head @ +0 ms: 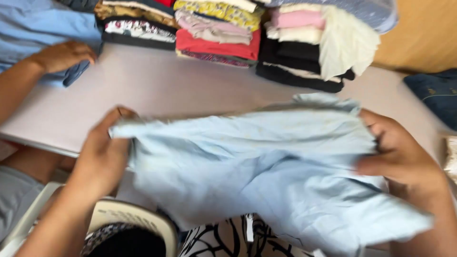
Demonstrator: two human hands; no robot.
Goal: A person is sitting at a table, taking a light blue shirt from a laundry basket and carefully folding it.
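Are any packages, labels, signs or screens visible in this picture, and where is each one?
None can be seen. The view shows only cloth: a light blue garment held by the left hand and the right hand, and folded clothes stacks at the back of the table.

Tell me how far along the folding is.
Done: folded stacks line the table's far edge. In hand: left hand and right hand hold a light blue garment spread out, unfolded. Left: that garment; another person's hand rests on blue cloth.
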